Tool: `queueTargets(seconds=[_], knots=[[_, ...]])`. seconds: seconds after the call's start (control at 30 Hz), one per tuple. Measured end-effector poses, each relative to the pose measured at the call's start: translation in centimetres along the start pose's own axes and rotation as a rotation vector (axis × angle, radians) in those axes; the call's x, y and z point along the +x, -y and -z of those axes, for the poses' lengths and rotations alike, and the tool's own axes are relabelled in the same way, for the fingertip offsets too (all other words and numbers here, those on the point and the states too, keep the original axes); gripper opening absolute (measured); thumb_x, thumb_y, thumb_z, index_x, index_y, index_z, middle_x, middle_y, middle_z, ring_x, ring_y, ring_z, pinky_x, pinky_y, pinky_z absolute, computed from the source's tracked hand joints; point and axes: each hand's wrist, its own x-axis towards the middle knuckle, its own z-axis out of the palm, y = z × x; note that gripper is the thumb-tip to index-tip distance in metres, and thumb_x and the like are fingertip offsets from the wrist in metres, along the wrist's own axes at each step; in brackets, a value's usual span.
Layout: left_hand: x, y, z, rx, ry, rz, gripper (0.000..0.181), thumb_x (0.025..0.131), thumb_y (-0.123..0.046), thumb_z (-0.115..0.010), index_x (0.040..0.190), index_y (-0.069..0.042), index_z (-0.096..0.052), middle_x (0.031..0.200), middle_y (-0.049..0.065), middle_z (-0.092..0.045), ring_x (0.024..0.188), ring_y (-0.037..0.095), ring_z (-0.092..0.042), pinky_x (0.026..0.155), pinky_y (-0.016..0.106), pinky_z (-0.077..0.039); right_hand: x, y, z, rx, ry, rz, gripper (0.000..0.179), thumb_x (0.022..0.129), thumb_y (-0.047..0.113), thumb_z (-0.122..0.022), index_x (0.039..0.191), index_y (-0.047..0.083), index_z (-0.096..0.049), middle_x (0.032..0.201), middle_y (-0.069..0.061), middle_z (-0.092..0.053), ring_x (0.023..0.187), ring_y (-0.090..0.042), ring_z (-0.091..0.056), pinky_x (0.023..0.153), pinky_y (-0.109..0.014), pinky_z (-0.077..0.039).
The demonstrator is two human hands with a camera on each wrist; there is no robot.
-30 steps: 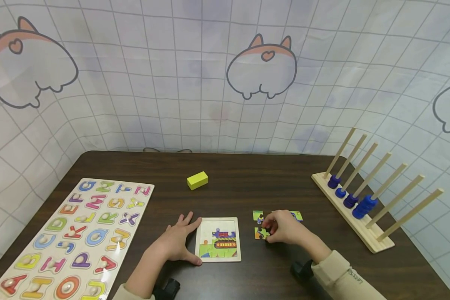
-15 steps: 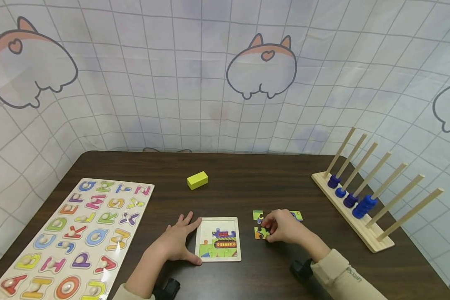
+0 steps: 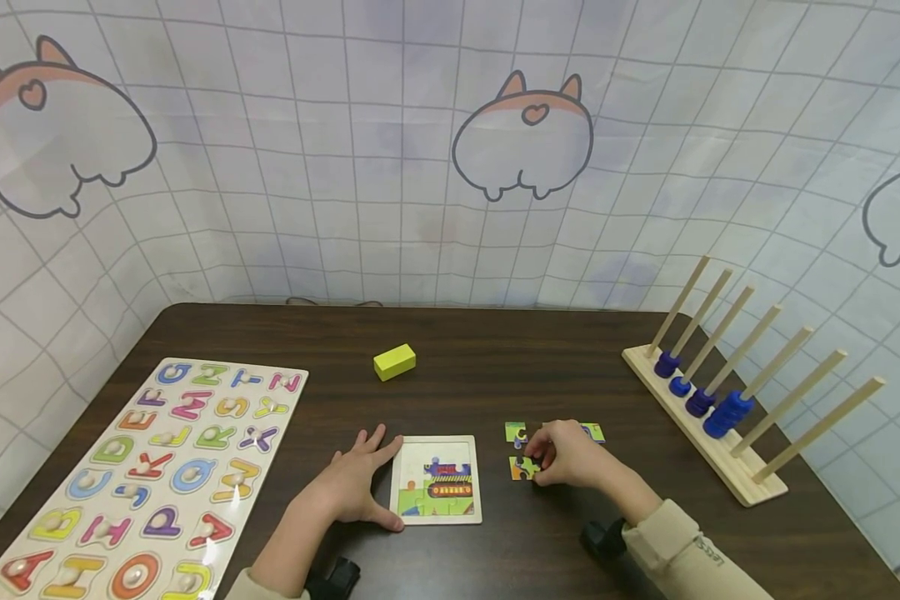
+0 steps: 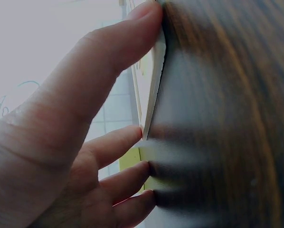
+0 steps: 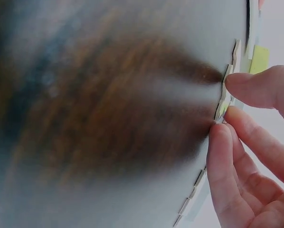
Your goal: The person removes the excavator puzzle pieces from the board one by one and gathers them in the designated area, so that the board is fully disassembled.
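My left hand (image 3: 351, 482) lies spread beside a small square puzzle board (image 3: 417, 452). Its thumb and index fingertip touch the board's left corners; the other fingers rest on the table, as the left wrist view shows at the board's edge (image 4: 155, 78). Assembled pieces on the board form part of a vehicle picture. To the right, my right hand (image 3: 576, 454) pinches a green and orange jigsaw piece (image 3: 523, 468) low at the table, between thumb and fingertips (image 5: 231, 114). Another jigsaw piece (image 3: 515, 431) lies just behind it, and one (image 3: 594, 432) is partly hidden behind the hand.
A wooden alphabet board (image 3: 251, 379) with knobbed letters covers the left side of the table. A yellow block (image 3: 394, 362) sits behind the puzzle board. On the right stands a wooden peg rack (image 3: 757, 481) with blue rings on some pegs. A patterned curtain (image 3: 390, 167) hangs behind.
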Motion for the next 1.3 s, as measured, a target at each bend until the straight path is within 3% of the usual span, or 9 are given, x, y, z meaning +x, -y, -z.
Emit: queueTargets(seconds=[0.37,0.83,1.3], knots=[[0.0,0.0,0.0,-0.004,0.002,-0.007,0.102,0.054,-0.041,-0.086,0.139,-0.009,-0.04,0.147,0.019,-0.023,0.134,0.041,-0.016,0.099,0.065,-0.018,0.0,0.2,0.1,0.009,-0.009,-0.015,0.023,0.064,0.002,-0.079,0.085,0.003,-0.069,0.079,-0.001,-0.061,0.061,-0.011,-0.053,0.055,-0.02,-0.047],[0.1,0.1,-0.1,0.001,0.005,-0.001,0.102,0.054,-0.042,-0.086,0.139,-0.01,-0.04,0.147,0.018,-0.023,0.135,0.041,-0.015,0.099,0.065,-0.017,1.0,1.6,-1.0,0.039,-0.088,0.094,0.018,0.066,0.002,-0.076,0.083,0.001,-0.069,0.074,-0.001,-0.06,0.059,-0.007,-0.052,0.054,-0.019,-0.046],[0.1,0.1,0.0,-0.005,0.004,0.0,0.103,0.053,-0.042,-0.086,0.139,-0.01,-0.04,0.147,0.018,-0.024,0.134,0.041,-0.015,0.099,0.066,-0.017,2.7,5.0,-2.8,0.098,-0.025,0.129,0.02,0.069,0.003,-0.076,0.088,0.001,-0.069,0.08,-0.004,-0.062,0.062,-0.011,-0.053,0.055,-0.02,-0.047]])
